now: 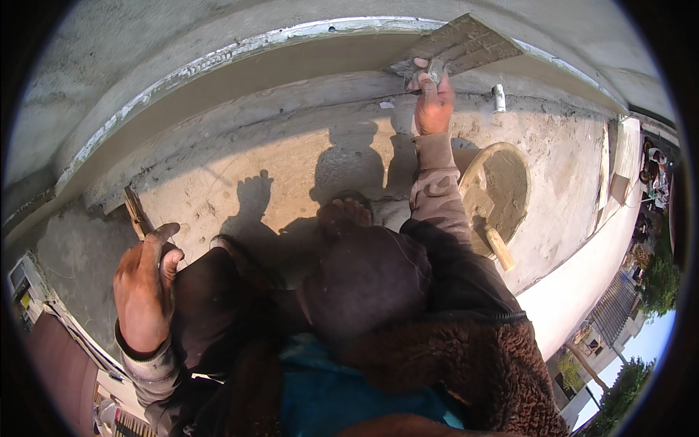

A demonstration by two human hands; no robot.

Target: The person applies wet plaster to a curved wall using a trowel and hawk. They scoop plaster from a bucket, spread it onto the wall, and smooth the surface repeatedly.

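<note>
My right hand [435, 102] is stretched far forward and closed round the grip of a flat plastering trowel [473, 45]. The trowel's broad, mortar-smeared blade lies against a smooth grey plastered band [291, 65], across its pale rough edge [240, 49]. My left hand [145, 284] is at the left with nothing visible in it; its forefinger and thumb are extended, with a gap between them. Just past its fingers is a weathered wooden stick [135, 211]. Beside my right forearm sits a round pan [526, 175] of wet mortar, with a wooden-handled trowel [499, 247] resting in it.
A short white pipe stub [499, 98] sticks up right of my right hand. My bare foot [346, 215] is on the dusty concrete surface [291, 160], near my bent knee [364, 280]. A pale curved edge [582, 269] bounds the right side, with trees and buildings beyond.
</note>
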